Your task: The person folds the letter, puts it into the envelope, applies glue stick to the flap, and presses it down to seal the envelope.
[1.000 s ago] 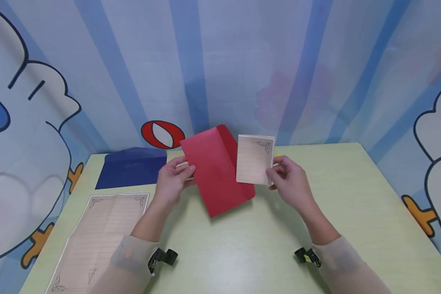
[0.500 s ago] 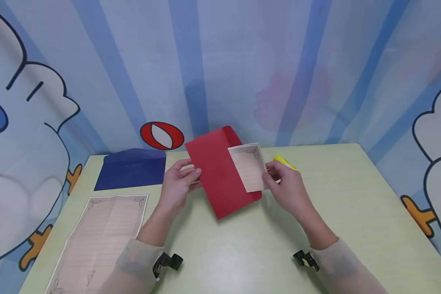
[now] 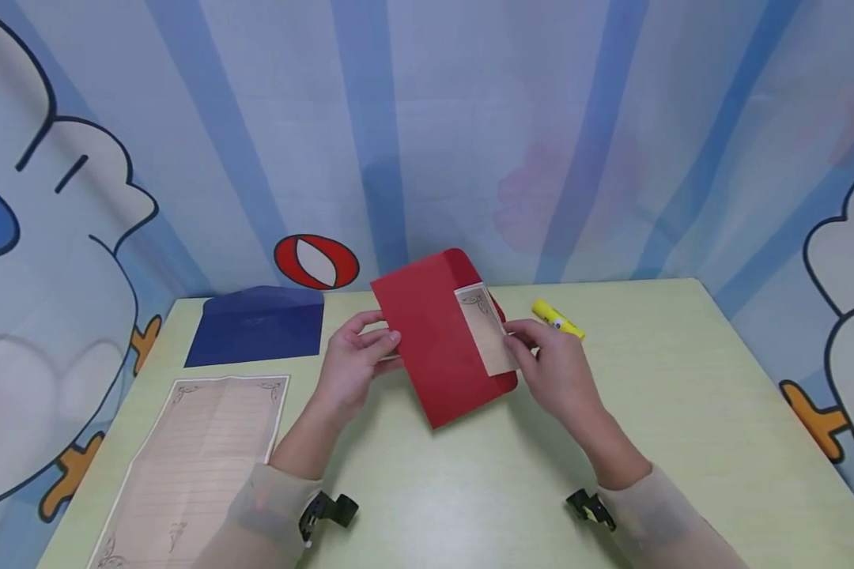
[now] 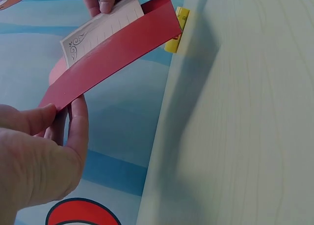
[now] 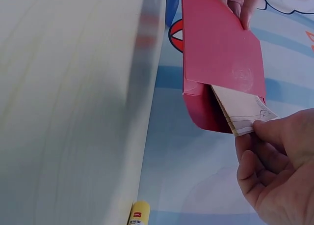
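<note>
The head view shows a red paper envelope point(image 3: 427, 340) held tilted above the pale wood-grain table point(image 3: 441, 514), its open mouth and rounded flap facing the right hand point(image 3: 555, 371). The left hand point(image 3: 356, 356) pinches the opposite edge, thumb on the front and other fingers behind. A folded cream sheet of lined paper with scrollwork corners point(image 3: 485, 328) sits partly inside the mouth; the right thumb and fingers pinch its outer edge, so the pocket lies to the left of those fingertips. The long axis of the exposed strip runs roughly along the mouth, and the right hand is the nearer to it. How deep the paper reaches is hard to tell, since the envelope's front hides it. Beyond the right hand lies a yellow cylindrical glue stick point(image 3: 558, 319).
</note>
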`<state>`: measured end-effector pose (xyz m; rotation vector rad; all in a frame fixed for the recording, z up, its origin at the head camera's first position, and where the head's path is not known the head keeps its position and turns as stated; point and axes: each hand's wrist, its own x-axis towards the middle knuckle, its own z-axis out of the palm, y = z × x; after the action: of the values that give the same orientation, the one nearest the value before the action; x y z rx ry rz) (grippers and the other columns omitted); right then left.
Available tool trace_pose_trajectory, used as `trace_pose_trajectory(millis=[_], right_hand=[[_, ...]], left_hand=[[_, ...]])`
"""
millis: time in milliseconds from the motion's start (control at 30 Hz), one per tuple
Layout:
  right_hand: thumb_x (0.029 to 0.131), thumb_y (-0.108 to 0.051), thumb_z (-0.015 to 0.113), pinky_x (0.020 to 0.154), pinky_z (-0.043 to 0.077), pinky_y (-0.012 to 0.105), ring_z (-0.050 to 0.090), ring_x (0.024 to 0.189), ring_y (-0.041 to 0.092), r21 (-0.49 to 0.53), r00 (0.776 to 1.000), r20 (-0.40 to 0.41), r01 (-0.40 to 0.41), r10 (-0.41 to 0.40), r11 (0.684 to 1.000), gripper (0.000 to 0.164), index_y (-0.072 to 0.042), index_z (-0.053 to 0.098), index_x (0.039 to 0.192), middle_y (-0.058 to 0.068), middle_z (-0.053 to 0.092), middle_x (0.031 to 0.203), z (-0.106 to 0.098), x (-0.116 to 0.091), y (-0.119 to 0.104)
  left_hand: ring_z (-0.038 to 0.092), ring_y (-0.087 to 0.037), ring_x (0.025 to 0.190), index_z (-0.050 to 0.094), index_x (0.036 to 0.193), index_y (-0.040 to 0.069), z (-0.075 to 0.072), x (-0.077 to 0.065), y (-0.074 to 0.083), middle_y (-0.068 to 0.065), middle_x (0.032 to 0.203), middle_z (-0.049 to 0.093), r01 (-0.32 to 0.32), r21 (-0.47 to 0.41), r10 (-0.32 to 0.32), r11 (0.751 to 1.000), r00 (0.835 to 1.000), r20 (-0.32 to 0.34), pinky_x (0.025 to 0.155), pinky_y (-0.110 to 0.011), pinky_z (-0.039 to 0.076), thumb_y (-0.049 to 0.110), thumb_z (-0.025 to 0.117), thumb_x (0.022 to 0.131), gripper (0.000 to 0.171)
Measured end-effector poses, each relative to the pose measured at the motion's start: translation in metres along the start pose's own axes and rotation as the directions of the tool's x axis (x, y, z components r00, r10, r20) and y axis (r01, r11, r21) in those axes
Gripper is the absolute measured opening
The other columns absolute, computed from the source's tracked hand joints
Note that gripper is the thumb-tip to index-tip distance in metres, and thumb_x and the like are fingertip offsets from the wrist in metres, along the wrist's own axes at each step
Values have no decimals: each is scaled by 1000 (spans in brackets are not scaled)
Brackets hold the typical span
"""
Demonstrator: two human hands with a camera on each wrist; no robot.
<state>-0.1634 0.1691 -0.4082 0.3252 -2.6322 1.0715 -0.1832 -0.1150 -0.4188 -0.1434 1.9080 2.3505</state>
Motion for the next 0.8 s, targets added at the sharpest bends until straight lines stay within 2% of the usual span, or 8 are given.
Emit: trace_pose_trajectory(millis=[167,367,667,800], right_hand=[[98,-11,77,71,59,37,69,91,22,-6,1000,21,-9,9,1000,29,-6,75,127,9,77,113,0,0,-1],[99,-12,77,75,62,39,69,94,23,40,996,62,-63,60,997,30,-7,74,128,9,76,113,0,0,1],[96,-10,80,65,62,34,69,88,22,86,996,84,-43,36,995,38,-13,72,133,4,74,105,4,-1,1],[97,-9,79,65,62,34,69,87,21,83,996,91,-32,24,996,39,-15,72,135,3,74,104,4,-2,0]], left_hand=[[77,-26,103,59,141,10,1,-1,1,-13,115,77,6,2,-6,1000,999,34,87,-38,63,6,67,105,38],[77,-25,102,58,140,10,1,-2,-1,-12,115,77,14,4,-15,1000,998,58,86,-36,63,6,67,105,37],[78,-24,99,58,139,10,3,-6,-1,-9,110,78,21,-23,-19,1000,997,76,85,-37,63,5,66,105,35],[78,-26,100,58,140,10,5,-6,-2,-10,110,77,19,-42,-15,999,995,99,86,-38,63,4,65,105,36]])
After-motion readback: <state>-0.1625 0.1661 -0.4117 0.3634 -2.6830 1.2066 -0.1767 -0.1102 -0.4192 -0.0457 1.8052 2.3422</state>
